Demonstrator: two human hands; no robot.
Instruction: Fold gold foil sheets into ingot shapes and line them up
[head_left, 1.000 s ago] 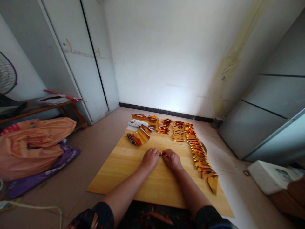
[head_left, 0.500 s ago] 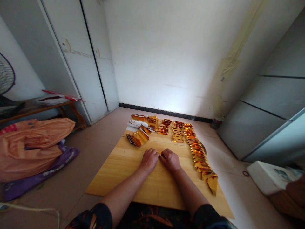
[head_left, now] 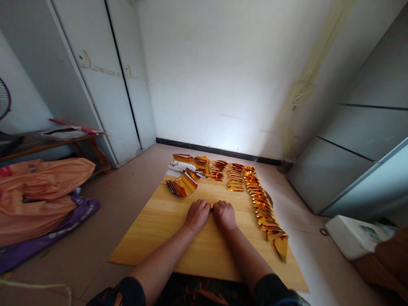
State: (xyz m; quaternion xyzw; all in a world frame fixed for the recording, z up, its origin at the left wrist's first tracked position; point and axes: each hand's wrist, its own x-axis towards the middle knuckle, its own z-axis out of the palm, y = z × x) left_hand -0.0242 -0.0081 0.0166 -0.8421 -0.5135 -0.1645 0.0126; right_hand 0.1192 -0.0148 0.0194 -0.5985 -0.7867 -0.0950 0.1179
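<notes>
My left hand (head_left: 197,215) and my right hand (head_left: 225,216) meet near the middle of a wooden board (head_left: 153,238). Both have curled fingers closed on a small piece of gold foil paper (head_left: 211,206); only a sliver of it shows between them, the rest lies under the fingers. Beyond my left hand is a loose stack of gold foil sheets (head_left: 183,185), slightly bent. Folded gold foil pieces (head_left: 264,206) overlap in a long row down the board's right side. Two shorter rows of folded foil pieces (head_left: 236,177) lie at the far edge.
Further gold foil bundles (head_left: 201,163) and a white wrapper (head_left: 182,166) lie at the board's far left corner. Orange and purple bags (head_left: 47,182) are on the floor at left. A white box (head_left: 350,236) stands at right, near grey cabinets (head_left: 344,161).
My right hand has turned and drawn its fingers in beside the left, covering more of the foil. The whole view has shifted slightly.
</notes>
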